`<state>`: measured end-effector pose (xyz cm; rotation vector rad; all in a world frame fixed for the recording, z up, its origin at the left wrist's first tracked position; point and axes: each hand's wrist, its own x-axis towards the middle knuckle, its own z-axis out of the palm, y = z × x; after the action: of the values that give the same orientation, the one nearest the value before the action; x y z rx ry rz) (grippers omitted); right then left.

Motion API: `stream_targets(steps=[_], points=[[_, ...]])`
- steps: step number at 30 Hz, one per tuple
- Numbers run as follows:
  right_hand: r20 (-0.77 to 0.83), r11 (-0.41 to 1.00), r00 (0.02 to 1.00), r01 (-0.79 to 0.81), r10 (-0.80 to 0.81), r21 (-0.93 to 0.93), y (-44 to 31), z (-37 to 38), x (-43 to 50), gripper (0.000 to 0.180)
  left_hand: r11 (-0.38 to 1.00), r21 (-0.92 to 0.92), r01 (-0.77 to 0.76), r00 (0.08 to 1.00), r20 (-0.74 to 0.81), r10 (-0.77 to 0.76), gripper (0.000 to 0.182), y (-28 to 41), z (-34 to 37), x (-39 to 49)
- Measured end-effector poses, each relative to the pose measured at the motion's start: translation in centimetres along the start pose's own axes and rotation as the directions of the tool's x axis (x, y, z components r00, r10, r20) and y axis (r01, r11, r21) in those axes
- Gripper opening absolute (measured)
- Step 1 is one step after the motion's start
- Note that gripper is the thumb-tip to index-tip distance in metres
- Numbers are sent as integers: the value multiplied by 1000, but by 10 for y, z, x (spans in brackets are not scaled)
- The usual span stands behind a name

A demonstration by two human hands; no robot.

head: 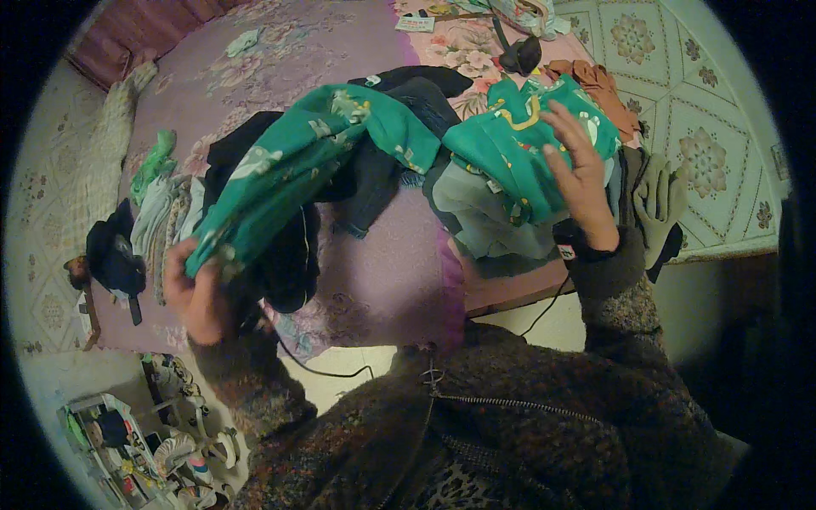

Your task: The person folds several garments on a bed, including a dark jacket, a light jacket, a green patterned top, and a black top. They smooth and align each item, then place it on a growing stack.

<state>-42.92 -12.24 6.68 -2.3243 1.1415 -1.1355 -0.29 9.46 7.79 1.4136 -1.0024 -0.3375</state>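
My left hand [199,296] grips the lower end of a green patterned garment [287,153], which stretches up and right over dark clothes [370,185]. Its far end lies near a second green garment [529,153] with yellow and white motifs. My right hand [583,178] is raised with its fingers apart over the right side of that second garment, holding nothing; whether it touches the cloth is not clear. Grey clothing [491,217] lies beneath the second green garment. Both wrists wear dark bands with thin cables.
A bed with a pink floral cover [376,287] spreads before me. Folded clothes [166,210] and a black item [118,255] lie at left. Rust-coloured cloth [596,89] and brown-grey garments [656,191] lie at right. A cluttered rack [115,440] stands at lower left.
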Motion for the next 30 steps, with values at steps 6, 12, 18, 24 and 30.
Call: stream_targets(steps=[6,12,18,24,30], points=[[274,980,942,-179,195,-82,62,28,-21,34,987,122,-108,972,-195,130,27,25,-77,-50],[250,978,948,-171,196,-118,97,29,-63,35,215,900,-379,704,130,698,15,56,-175,-67],[218,984,959,-171,178,-54,94,28,-58,36,984,178,-13,919,-387,82,17,40,-155,-86],[208,968,947,-250,244,3,83,25,-48,36,998,56,-3,928,-372,24,17,46,-134,-77],[156,954,948,-291,278,67,71,19,-49,36,993,115,-16,948,-315,51,18,47,-135,-81]])
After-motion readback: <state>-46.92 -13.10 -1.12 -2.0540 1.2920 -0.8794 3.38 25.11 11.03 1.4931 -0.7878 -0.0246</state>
